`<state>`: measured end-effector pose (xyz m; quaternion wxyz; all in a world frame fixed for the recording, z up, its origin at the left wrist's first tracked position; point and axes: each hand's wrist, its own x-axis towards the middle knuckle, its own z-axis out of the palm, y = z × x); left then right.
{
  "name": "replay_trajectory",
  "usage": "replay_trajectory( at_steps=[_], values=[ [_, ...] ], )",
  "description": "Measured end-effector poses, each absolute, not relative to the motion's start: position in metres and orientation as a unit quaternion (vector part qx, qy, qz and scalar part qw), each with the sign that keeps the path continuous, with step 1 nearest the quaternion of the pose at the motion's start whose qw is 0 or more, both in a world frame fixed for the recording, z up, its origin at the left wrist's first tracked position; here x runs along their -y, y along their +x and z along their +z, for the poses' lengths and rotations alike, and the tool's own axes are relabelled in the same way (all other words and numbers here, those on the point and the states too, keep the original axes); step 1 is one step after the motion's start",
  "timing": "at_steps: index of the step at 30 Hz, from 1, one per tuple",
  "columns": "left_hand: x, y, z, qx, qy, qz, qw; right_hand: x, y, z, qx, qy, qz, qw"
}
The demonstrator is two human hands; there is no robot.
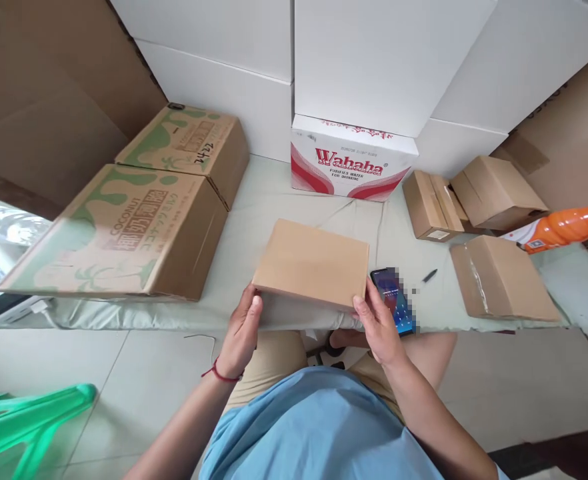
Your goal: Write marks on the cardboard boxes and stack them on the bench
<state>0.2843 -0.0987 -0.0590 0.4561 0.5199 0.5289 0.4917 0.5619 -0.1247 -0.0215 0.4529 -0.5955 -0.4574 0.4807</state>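
Observation:
Between my two hands is a plain brown cardboard box (317, 259), tilted a little, over the front of the cloth-covered table (264, 190). My left hand (244, 327) grips its near left corner, with the thumb up along the side and the fingers partly hidden. At the near right corner, my right hand (378, 323) has its thumb on the edge and its fingers against the right side. A phone (397, 300) with a lit screen lies just right of my right hand. Farther right is a small black pen (429, 275).
Two printed coconut cartons (109, 230) stand at the left. A white and red Wahaha carton (349, 163) is at the back. Several brown boxes (501, 277) and an orange bottle (574, 227) are at the right. A green plastic stool (34, 423) stands on the floor at lower left.

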Motion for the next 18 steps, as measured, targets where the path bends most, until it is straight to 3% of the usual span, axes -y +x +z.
replay_trajectory(
  at_steps=[8, 18],
  values=[
    [0.113, 0.282, -0.081, -0.471, 0.507, 0.522, 0.499, 0.124, 0.578, -0.028, 0.374, -0.587, 0.538, 0.476],
    [0.113, 0.291, -0.062, -0.422, 0.473, 0.565, 0.529, 0.124, 0.569, -0.028, 0.285, -0.533, 0.575, 0.551]
  ],
)
